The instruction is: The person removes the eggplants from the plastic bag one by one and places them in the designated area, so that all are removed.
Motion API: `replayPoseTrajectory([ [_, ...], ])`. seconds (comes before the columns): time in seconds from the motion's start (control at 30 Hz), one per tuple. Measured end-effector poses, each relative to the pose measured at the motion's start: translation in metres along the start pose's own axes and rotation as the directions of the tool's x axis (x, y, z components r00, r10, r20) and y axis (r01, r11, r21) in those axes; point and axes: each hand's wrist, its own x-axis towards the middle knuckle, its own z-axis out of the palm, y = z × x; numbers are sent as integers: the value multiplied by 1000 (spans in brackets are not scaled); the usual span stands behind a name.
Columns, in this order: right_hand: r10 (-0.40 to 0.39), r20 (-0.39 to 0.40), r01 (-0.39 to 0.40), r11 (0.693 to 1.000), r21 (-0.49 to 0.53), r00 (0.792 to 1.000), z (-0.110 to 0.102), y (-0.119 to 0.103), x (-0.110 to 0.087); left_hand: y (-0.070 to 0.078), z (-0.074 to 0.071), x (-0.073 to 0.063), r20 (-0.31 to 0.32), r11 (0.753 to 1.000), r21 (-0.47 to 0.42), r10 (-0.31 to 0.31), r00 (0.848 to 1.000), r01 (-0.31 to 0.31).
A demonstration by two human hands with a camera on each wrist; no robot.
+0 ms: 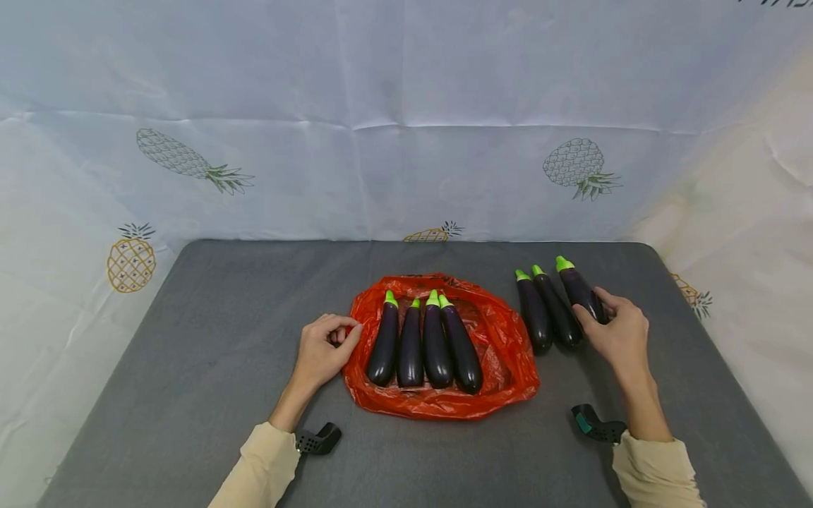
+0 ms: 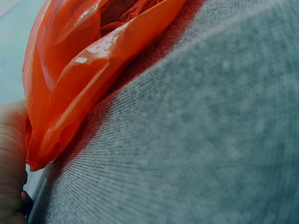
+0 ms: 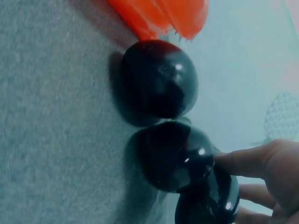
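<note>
A red plastic bag (image 1: pixel 413 407) lies spread open on the table, with several dark purple eggplants (image 1: pixel 410 349) side by side inside it, green stem ends toward the back. My left hand (image 1: pixel 322 347) pinches the bag's left edge between thumb and fingers; the left wrist view shows the gathered plastic (image 2: pixel 60 112) beside the thumb. To the right of the bag, my right hand (image 1: pixel 617 334) grips an eggplant (image 1: pixel 576 288) from its right side, thumb on the near side. Two more eggplants, one by the bag (image 1: pixel 535 317) and one in the middle (image 1: pixel 557 310), lie just left of it.
A grey cloth covers the table (image 1: pixel 209 353). Behind it hangs a pale curtain (image 1: pixel 286 176) printed with pineapples. Black curved devices sit at the left wrist (image 1: pixel 320 439) and the right wrist (image 1: pixel 597 425).
</note>
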Motion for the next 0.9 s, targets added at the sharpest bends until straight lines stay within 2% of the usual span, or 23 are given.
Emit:
replayPoseTrajectory([
  [0.13,-23,37,24,999,-33,999,1,6,1,14,-3,4,-5,1000,-22,6,1000,-7],
  [0.23,-33,43,35,998,-44,999,2,9,1,16,-4,5,-3,1000,-20,1,1000,-2],
  [0.47,-1,73,5,998,-55,997,3,13,1,-9,-2,-2,22,1000,-10,-6,1000,6],
  [0.57,16,99,-9,998,-63,995,4,13,1,-12,-2,-3,26,1000,-25,-2,1000,3],
  [0.8,36,128,-29,998,-60,991,4,15,1,13,-3,4,3,1000,-14,-6,1000,6],
  [0.9,32,125,-25,998,-54,992,4,15,1,15,-3,5,-3,1000,-25,-5,1000,5],
])
